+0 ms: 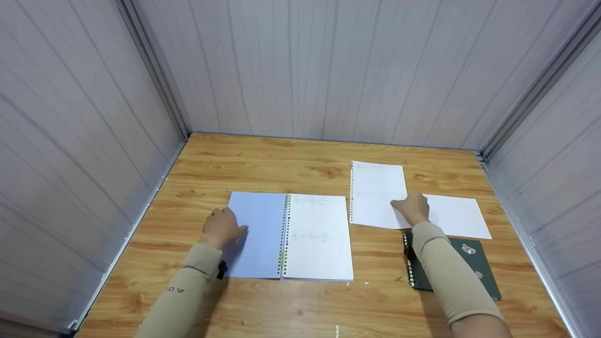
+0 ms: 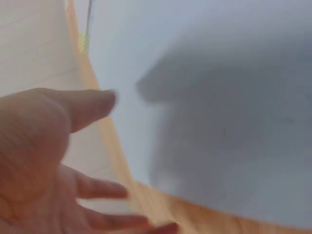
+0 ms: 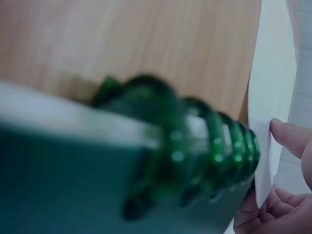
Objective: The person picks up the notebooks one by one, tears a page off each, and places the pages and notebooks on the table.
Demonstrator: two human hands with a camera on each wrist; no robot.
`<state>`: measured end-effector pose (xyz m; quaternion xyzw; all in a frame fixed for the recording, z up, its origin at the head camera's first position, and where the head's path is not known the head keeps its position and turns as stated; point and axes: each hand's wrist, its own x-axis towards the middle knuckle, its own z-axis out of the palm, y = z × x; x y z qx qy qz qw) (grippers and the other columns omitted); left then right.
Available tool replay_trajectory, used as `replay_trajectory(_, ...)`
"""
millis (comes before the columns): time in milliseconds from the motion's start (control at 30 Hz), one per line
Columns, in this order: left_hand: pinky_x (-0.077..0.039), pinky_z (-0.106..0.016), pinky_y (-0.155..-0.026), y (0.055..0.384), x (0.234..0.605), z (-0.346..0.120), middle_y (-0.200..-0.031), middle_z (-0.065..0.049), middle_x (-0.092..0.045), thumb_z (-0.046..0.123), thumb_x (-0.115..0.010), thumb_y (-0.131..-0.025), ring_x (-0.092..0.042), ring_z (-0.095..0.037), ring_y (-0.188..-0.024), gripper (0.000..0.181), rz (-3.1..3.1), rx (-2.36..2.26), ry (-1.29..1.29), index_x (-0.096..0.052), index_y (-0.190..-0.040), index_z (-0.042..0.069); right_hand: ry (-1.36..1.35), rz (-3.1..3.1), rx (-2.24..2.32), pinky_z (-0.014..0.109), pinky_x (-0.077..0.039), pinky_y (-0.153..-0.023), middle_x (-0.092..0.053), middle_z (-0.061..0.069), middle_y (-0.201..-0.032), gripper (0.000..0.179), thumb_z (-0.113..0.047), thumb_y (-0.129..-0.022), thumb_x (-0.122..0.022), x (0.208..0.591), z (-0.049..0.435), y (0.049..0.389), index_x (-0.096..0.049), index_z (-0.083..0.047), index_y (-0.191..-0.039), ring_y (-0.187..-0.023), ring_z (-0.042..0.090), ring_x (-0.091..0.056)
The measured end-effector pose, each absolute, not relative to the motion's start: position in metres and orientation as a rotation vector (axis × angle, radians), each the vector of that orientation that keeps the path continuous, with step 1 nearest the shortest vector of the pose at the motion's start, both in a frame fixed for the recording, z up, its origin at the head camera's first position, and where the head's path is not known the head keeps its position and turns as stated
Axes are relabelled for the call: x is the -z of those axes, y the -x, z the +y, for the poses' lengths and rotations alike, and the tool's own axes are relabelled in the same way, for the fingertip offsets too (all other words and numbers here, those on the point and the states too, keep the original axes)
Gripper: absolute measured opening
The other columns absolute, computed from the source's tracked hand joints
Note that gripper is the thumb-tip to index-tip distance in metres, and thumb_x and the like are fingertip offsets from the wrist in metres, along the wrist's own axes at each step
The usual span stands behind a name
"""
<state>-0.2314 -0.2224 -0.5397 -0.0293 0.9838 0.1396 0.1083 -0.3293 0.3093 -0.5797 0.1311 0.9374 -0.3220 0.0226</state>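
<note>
A spiral notebook lies open on the table, its blue cover (image 1: pixel 260 234) on the left and a white page (image 1: pixel 319 239) on the right. Over the cover's left edge hovers my left hand (image 1: pixel 223 228); the left wrist view shows its fingers spread and holding nothing, casting a shadow on the cover. My right hand (image 1: pixel 413 208) pinches the lower right corner of a loose sheet of paper (image 1: pixel 375 192) with a perforated left edge. In the right wrist view the thumb (image 3: pixel 290 136) lies on the sheet's upper side, with curled fingers beneath.
A second white sheet (image 1: pixel 458 216) lies right of my right hand. Below it, partly covered by my forearm, is a dark green spiral notebook (image 1: pixel 469 263) with stickers. A small white strip (image 1: pixel 336 331) lies near the front edge. Pale panel walls (image 1: pixel 310 70) enclose the wooden table (image 1: pixel 263 155).
</note>
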Motion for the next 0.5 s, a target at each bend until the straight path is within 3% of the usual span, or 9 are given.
replay_trajectory(133, -0.062, -0.060, -0.089, 0.214, 0.535, -0.232, -0.113, -0.037, -0.068, 0.046, -0.078, -0.097, -0.067, -0.044, -0.101, 0.076, 2.817, -0.386, 0.140, -0.062, -0.123, -0.024, -0.387, 2.945, 0.953, 0.032, -0.052, -0.065, -0.078, 0.025, -0.092, 0.044, -0.029, -0.097, -0.078, 0.578, 0.308, 0.327, -0.075, 0.014, -0.108, -0.073, 0.022, -0.063)
replay_trajectory(233, -0.061, -0.058, -0.089, 0.203, 0.535, -0.235, -0.108, -0.033, -0.069, 0.049, -0.080, -0.093, -0.066, -0.042, -0.099, 0.080, 2.792, -0.391, 0.175, -0.061, -0.123, -0.023, -0.365, 3.010, 0.923, 0.037, -0.053, -0.064, -0.075, 0.023, -0.084, 0.040, -0.027, -0.097, -0.079, 0.574, 0.305, 0.325, -0.075, 0.012, -0.099, -0.072, 0.026, -0.063)
replay_trajectory(333, -0.060, -0.059, -0.092, 0.196, 0.537, -0.235, -0.111, -0.036, -0.067, 0.052, -0.082, -0.092, -0.066, -0.045, -0.103, 0.089, 2.789, -0.380, 0.198, -0.056, -0.128, -0.025, -0.304, 3.054, 0.923, 0.052, -0.062, -0.086, -0.075, 0.033, -0.110, 0.050, -0.028, -0.099, -0.078, 0.566, 0.295, 0.324, -0.070, 0.017, -0.117, -0.098, 0.044, -0.072)
replay_trajectory(400, -0.057, -0.061, -0.096, 0.193, 0.538, -0.235, -0.115, -0.038, -0.065, 0.051, -0.082, -0.092, -0.065, -0.047, -0.107, 0.091, 2.789, -0.394, 0.212, -0.053, -0.131, -0.026, -0.231, 3.054, 0.925, 0.060, -0.057, -0.104, -0.067, 0.039, -0.131, 0.061, -0.030, -0.100, -0.077, 0.559, 0.285, 0.324, -0.063, 0.019, -0.133, -0.122, 0.053, -0.067)
replay_trajectory(500, -0.054, -0.063, -0.099, 0.191, 0.542, -0.235, -0.119, -0.042, -0.062, 0.048, -0.084, -0.092, -0.062, -0.051, -0.112, 0.092, 2.786, -0.439, 0.237, -0.049, -0.133, -0.027, -0.071, 3.004, 0.933, 0.064, -0.050, -0.116, -0.057, 0.039, -0.148, 0.071, -0.032, -0.102, -0.074, 0.552, 0.266, 0.320, -0.051, 0.016, -0.150, -0.138, 0.055, -0.057)
